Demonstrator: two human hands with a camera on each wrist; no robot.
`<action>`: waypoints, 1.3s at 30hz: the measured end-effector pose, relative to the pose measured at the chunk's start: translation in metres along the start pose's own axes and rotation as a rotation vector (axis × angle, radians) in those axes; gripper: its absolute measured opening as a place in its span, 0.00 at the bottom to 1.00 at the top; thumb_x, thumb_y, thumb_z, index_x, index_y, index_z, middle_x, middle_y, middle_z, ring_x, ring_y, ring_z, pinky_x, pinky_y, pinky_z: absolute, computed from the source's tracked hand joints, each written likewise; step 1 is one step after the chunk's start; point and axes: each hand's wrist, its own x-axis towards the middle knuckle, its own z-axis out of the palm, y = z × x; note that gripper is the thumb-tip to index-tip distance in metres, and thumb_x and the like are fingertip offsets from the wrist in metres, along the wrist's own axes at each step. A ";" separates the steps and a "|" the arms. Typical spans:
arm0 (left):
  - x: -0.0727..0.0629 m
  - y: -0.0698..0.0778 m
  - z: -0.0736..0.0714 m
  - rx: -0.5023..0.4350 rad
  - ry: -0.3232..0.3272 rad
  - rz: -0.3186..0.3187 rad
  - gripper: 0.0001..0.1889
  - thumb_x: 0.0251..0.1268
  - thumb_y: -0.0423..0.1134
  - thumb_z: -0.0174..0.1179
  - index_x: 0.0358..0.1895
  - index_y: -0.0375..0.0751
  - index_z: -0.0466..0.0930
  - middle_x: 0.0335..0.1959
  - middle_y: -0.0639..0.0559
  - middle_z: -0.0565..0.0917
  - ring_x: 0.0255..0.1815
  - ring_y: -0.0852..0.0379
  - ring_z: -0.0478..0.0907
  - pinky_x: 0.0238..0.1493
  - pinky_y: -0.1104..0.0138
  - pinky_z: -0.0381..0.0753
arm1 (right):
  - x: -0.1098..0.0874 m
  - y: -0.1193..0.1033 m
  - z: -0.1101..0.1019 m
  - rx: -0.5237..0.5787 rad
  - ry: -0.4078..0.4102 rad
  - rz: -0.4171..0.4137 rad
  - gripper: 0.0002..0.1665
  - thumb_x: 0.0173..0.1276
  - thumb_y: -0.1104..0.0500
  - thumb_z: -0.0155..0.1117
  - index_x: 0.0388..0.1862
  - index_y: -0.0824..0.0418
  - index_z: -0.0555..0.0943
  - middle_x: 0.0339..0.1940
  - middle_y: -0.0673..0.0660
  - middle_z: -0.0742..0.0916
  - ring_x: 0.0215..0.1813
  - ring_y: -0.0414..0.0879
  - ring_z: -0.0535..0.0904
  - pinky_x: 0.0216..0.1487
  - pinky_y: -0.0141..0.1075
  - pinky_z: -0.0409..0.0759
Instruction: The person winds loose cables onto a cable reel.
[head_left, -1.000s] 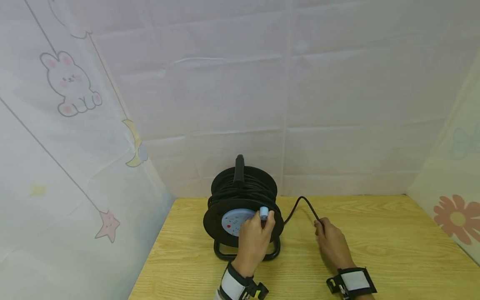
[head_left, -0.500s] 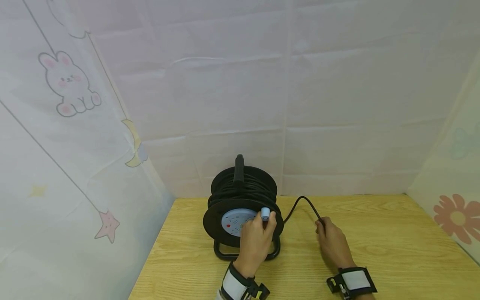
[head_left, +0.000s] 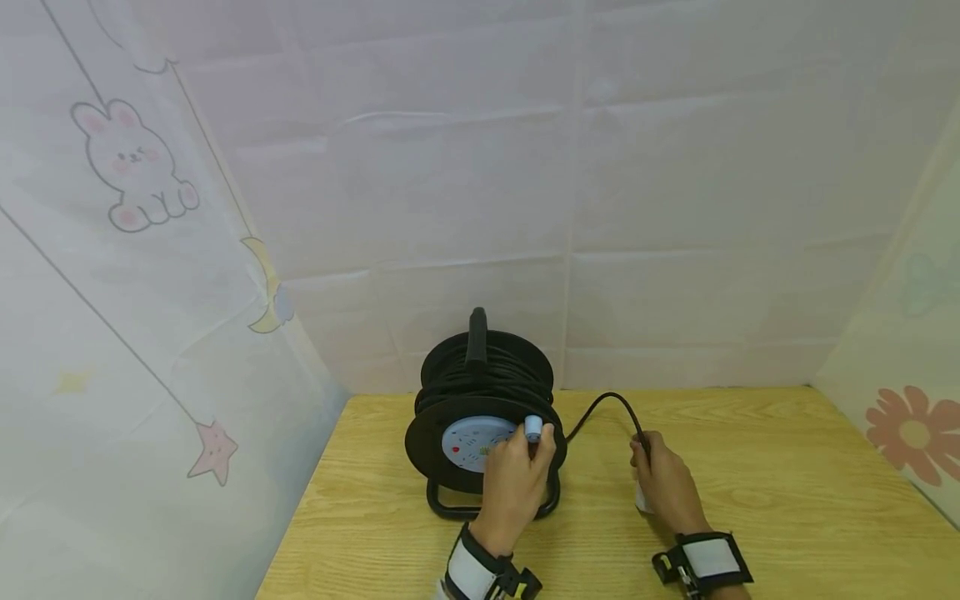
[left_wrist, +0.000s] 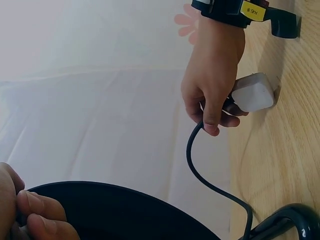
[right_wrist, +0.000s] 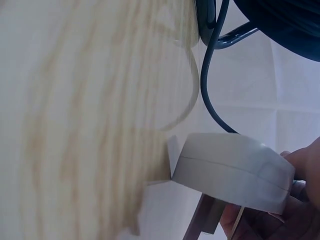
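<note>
A black cable reel [head_left: 423, 454] with a pale blue socket panel [head_left: 463, 435] stands on the table. My left hand [head_left: 513, 483] pinches the light blue crank knob [head_left: 533, 427] at the right of its front disc; in the left wrist view only some fingers [left_wrist: 42, 207] show, beside the dark disc. To the right, my right hand [head_left: 670, 485] holds the black power cord [head_left: 612, 395], which arches from the reel into the fingers. A white plug [left_wrist: 253, 92] at the cord's end hangs by that hand, low over the table. Its pins [right_wrist: 206, 215] show in the right wrist view.
The wooden table [head_left: 795, 475] runs back to a pale cloth wall [head_left: 675, 208]. Another cloth wall [head_left: 150, 350] with cartoon prints rises on the left. The reel's tubular stand [head_left: 448, 508] rests on the table, and its black carrying handle [head_left: 477, 340] sticks up.
My left hand and the crank knob have shifted slightly to the right. The white plug now shows below my right hand in the head view, where it was hidden before.
</note>
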 end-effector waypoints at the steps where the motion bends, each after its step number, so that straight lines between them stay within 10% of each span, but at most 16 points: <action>1: 0.000 0.000 0.000 0.000 0.001 0.001 0.22 0.85 0.50 0.54 0.24 0.49 0.68 0.17 0.65 0.62 0.18 0.70 0.58 0.22 0.75 0.59 | 0.000 0.000 0.000 0.001 -0.001 -0.005 0.14 0.87 0.61 0.52 0.59 0.72 0.75 0.35 0.58 0.87 0.32 0.45 0.81 0.31 0.35 0.76; 39: -0.013 -0.003 0.021 0.036 -0.084 -0.031 0.23 0.85 0.52 0.54 0.25 0.47 0.71 0.16 0.63 0.64 0.16 0.70 0.59 0.21 0.74 0.60 | -0.002 0.001 -0.001 0.061 -0.062 0.054 0.16 0.89 0.62 0.45 0.64 0.72 0.71 0.30 0.57 0.85 0.30 0.44 0.85 0.28 0.33 0.77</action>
